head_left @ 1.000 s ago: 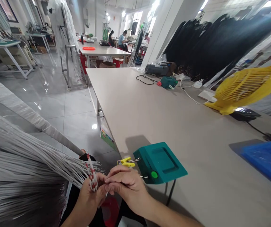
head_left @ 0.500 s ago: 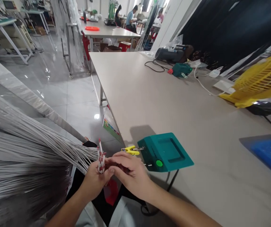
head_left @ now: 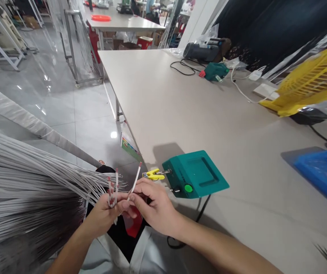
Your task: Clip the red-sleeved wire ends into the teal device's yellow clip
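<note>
"Several wires (head_left: 117,182), red-tipped: where?"
"Lower left of centre, upright in the left hand (head_left: 102,215), its fingers curled round them."
"And the right hand (head_left: 159,207)?"
"Lower centre, thumb and forefinger pinching one tilted wire (head_left: 136,177), red tip up."
"Anything near?"
"Yellow clip (head_left: 154,174) just above that hand, beside the green box (head_left: 192,167) on the table (head_left: 157,106). Grey cords (head_left: 34,179) fill the lower left; a blue tray (head_left: 323,167) sits at the right edge, a fan (head_left: 312,82) upper right"
</note>
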`<state>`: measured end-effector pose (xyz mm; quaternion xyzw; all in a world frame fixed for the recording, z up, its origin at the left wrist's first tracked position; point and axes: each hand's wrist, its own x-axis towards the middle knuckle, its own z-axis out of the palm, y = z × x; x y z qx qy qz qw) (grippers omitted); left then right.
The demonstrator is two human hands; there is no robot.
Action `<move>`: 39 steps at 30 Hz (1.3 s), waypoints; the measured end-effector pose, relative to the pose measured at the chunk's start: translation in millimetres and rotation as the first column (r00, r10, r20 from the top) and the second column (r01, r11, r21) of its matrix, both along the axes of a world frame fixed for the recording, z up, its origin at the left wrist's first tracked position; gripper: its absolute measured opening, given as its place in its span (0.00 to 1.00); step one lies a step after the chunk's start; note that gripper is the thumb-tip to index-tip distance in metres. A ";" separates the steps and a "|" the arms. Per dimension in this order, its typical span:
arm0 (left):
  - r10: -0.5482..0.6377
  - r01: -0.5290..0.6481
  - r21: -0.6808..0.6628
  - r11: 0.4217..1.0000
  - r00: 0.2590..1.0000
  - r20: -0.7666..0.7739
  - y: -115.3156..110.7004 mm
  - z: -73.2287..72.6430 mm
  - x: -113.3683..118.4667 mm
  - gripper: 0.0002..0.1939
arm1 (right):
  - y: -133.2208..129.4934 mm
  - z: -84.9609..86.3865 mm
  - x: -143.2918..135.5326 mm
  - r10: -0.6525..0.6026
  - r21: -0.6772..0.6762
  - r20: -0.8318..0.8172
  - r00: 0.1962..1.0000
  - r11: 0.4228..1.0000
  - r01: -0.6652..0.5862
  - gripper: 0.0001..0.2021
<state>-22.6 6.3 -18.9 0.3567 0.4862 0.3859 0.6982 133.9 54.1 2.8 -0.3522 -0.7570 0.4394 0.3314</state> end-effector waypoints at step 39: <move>0.347 -0.341 0.071 0.937 0.933 -0.092 -10.2 -6.2 18.1 0.09 | 9.9 3.5 9.4 -0.011 0.163 0.051 0.999 0.987 0.003 0.08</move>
